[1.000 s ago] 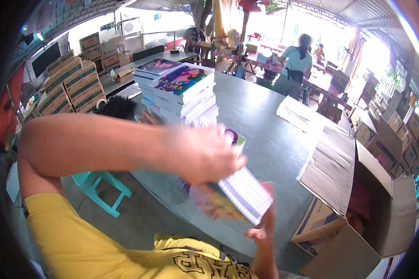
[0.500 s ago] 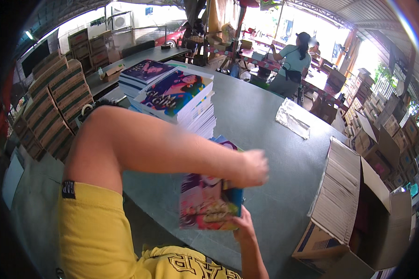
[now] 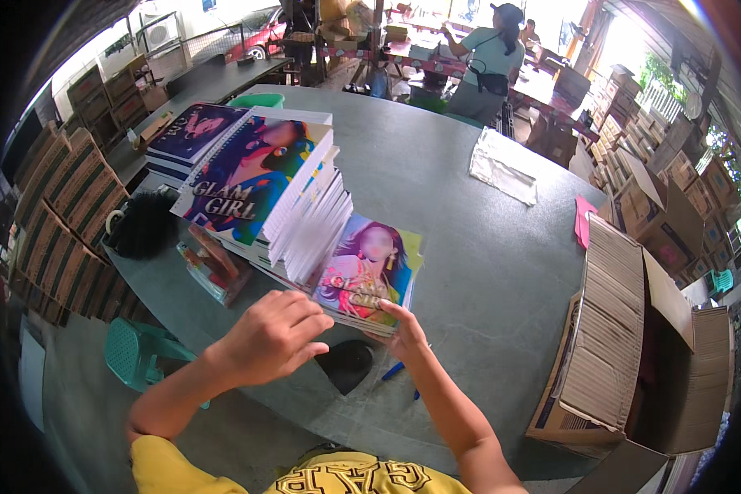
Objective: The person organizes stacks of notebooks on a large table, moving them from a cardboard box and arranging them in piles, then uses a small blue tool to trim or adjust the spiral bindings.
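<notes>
Grey and smooth, the tabletop [image 3: 469, 263] is spread across the middle of the view. At its right side an open cardboard box [image 3: 605, 337] is placed, its flaps turned outward. Left of centre, a tall stack of notebooks [image 3: 309, 218] is piled up, topped by brightly coloured covers. Just beside it, toward the wearer, a short stack of notebooks [image 3: 375, 267] is set on the tabletop, its illustrated front cover turned upward. Left of that stack's near edge, the left hand [image 3: 280, 333] is held raised, the thumb parted narrowly from loosely bent fingers. By the right hand [image 3: 407, 332], the short stack's near right corner is gripped, the thumb laid over the cover. Nearer the wearer, a flat black object [image 3: 344, 366] and a slim blue pen-like object [image 3: 393, 371] are seen.
</notes>
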A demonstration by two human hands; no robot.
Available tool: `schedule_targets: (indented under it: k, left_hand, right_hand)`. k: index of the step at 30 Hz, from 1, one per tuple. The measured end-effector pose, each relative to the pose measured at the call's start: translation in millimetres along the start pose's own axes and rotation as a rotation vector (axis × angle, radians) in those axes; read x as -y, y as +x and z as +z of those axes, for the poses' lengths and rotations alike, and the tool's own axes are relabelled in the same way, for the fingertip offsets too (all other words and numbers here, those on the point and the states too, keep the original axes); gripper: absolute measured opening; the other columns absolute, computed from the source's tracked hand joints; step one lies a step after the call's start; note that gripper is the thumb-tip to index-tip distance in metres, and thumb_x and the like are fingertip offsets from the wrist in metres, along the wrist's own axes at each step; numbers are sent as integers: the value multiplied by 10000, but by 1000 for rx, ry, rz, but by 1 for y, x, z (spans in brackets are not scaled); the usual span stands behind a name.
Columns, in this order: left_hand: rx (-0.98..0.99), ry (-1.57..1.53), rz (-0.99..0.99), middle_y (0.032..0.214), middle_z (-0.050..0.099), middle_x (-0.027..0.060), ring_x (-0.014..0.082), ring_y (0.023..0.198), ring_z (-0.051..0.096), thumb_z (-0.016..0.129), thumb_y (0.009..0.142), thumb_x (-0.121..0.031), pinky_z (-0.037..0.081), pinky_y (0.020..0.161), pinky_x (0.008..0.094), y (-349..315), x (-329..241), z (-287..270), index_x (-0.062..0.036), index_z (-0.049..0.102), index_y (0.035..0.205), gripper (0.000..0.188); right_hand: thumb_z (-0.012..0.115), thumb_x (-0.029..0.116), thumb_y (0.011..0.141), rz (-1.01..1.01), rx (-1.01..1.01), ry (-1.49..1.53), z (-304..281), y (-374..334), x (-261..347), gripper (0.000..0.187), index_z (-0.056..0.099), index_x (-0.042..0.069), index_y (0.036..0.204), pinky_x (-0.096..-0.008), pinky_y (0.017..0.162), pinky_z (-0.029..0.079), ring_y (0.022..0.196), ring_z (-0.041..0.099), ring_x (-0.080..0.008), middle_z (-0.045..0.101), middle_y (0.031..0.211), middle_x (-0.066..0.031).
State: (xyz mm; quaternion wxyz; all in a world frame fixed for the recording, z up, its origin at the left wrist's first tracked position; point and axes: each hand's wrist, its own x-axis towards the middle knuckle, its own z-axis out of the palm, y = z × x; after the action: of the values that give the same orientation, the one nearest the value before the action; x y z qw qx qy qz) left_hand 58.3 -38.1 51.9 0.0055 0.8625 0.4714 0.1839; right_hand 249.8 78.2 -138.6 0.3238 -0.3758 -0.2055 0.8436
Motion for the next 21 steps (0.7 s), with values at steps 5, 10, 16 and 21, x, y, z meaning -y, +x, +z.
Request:
schedule_targets:
  k: [5, 10, 16, 21]
  left_hand:
    - [-78, -76, -103, 916, 589, 67, 240, 895, 561, 719, 708, -197, 452, 780, 357, -35, 2, 0, -64, 592, 961, 313]
    - [-59, -124, -192, 940, 597, 70, 237, 912, 572, 693, 748, -260, 459, 796, 354, -80, -4, 19, -69, 591, 966, 308]
    - [61, -156, -394, 959, 601, 90, 250, 939, 572, 568, 830, -427, 460, 808, 359, -151, -5, 41, -56, 590, 992, 406]
    - [-45, -319, -705, 969, 606, 128, 259, 923, 589, 558, 846, -436, 479, 781, 359, -241, 35, 26, -11, 588, 1010, 457]
  right_hand:
    - [642, 252, 771, -21, 3, 42, -2, -10, 11, 421, 515, 101, 1143, -482, 900, 403, 1065, 526, -277, 559, 1153, -99]
    - [633, 291, 790, -6, 52, -57, 3, 15, 27, 398, 537, 126, 1140, -489, 886, 412, 1065, 521, -267, 560, 1157, -82]
    - [489, 639, 787, 52, 87, -423, -4, 29, 39, 639, 538, 98, 1124, -478, 806, 462, 990, 560, -275, 587, 1069, -103]
    - [541, 503, 844, -305, -362, -1273, -27, 4, 62, 562, 566, -22, 644, -280, 352, 396, 390, 514, -150, 534, 495, -92]
